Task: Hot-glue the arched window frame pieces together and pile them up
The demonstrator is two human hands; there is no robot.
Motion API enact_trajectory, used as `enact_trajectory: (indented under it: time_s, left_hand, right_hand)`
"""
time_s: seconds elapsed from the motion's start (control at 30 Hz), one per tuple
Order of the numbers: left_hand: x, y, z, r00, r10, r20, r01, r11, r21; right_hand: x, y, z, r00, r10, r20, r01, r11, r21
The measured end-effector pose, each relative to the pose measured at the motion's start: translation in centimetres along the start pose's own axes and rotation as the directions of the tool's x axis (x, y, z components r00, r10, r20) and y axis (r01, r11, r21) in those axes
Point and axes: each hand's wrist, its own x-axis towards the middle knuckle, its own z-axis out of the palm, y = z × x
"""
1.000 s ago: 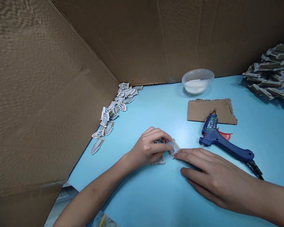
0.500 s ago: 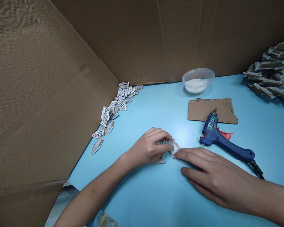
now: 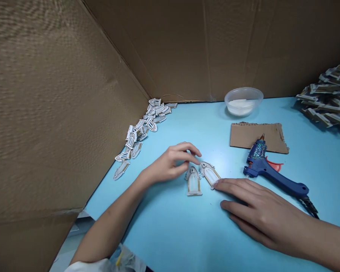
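- Arched card window pieces (image 3: 193,182) sit side by side mid-frame on the blue surface (image 3: 172,234), one tilted
- left hand (image 3: 170,164) hovers just beside them, grip open
- right hand (image 3: 252,207) rests fingertips on the tilted one, grip unclamped
- thin card, so light touch seems best

This is a makeshift craft workspace: a light blue bench (image 3: 164,236) boxed in by cardboard walls (image 3: 45,113). A glue gun (image 3: 272,174) lies on the bench, with a cardboard scrap (image 3: 257,136) just behind it and a plastic bowl (image 3: 243,101) of something white farther back. Well left of the glue gun, small arched cut-outs (image 3: 141,128) lie heaped along the foot of the wall. Beyond it to the right sits a pile of similar cardboard-edged pieces (image 3: 325,96).
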Motion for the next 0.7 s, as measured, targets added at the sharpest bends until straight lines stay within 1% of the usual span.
enact_trajectory:
  time_s: [0.07,0.1,0.17,0.27,0.33,0.4,0.43,0.47,0.5,0.53,0.6,0.63,0.67,0.7]
  left_hand:
    - [-0.4,-0.9,-1.4,0.995,-0.075,0.066,0.083,0.988,-0.133]
    - [-0.6,-1.3,-1.9,0.989,-0.092,0.112,0.11,0.979,-0.172]
    - [-0.9,-1.9,-2.5,0.976,-0.084,0.202,0.125,0.972,-0.197]
    - [-1.0,-2.1,-2.1,0.96,-0.023,0.28,0.079,0.979,-0.191]
    - [-0.9,-1.7,-1.3,0.961,0.01,0.275,0.04,0.984,-0.175]
    - [-0.7,-1.3,-0.5,0.968,0.023,0.248,0.014,0.989,-0.144]
    - [-0.7,-1.1,-0.2,0.972,0.022,0.235,0.007,0.992,-0.122]
    - [-0.7,-0.9,0.1,0.974,0.02,0.225,0.002,0.995,-0.096]
    - [-0.7,-0.8,0.4,0.976,0.019,0.216,-0.004,0.998,-0.068]
    - [-0.7,-0.7,0.6,0.979,0.017,0.205,-0.009,0.999,-0.041]
    - [-0.7,-0.7,0.9,0.983,0.009,0.183,-0.01,1.0,0.006]
    - [-0.8,-0.7,1.1,0.985,0.004,0.173,-0.008,1.0,0.024]
    - [-0.8,-0.8,1.2,0.986,-0.001,0.165,-0.005,0.999,0.035]
    - [-0.7,-0.9,1.4,0.987,-0.007,0.159,0.0,0.999,0.039]
  right_hand:
    - [0.0,0.0,-0.1,1.0,-0.006,-0.001,0.006,1.0,-0.007]
    - [0.0,0.0,-0.1,1.0,-0.008,-0.002,0.008,1.0,-0.011]
    - [0.1,-0.1,-0.2,1.0,0.01,0.0,-0.01,1.0,-0.026]
    - [0.4,-0.1,-0.1,0.998,0.064,-0.017,-0.065,0.994,-0.085]
    - [0.4,0.0,-0.1,0.997,0.07,-0.044,-0.077,0.983,-0.166]
    - [0.3,0.1,-0.5,0.994,0.068,-0.083,-0.09,0.948,-0.306]
    - [0.1,0.2,-0.8,0.991,0.087,-0.106,-0.122,0.913,-0.39]
    - [-0.1,0.2,-1.3,0.983,0.129,-0.132,-0.177,0.859,-0.481]
    - [-0.4,0.3,-1.9,0.969,0.192,-0.154,-0.246,0.782,-0.572]
    - [-0.7,0.4,-2.6,0.947,0.271,-0.173,-0.316,0.686,-0.656]
    - [-1.4,0.5,-3.9,0.878,0.432,-0.204,-0.413,0.47,-0.78]
    - [-1.6,0.6,-4.5,0.844,0.495,-0.209,-0.429,0.386,-0.817]
    - [-1.9,0.7,-4.9,0.815,0.544,-0.201,-0.431,0.337,-0.837]
    - [-2.1,0.8,-5.1,0.794,0.579,-0.185,-0.43,0.32,-0.845]
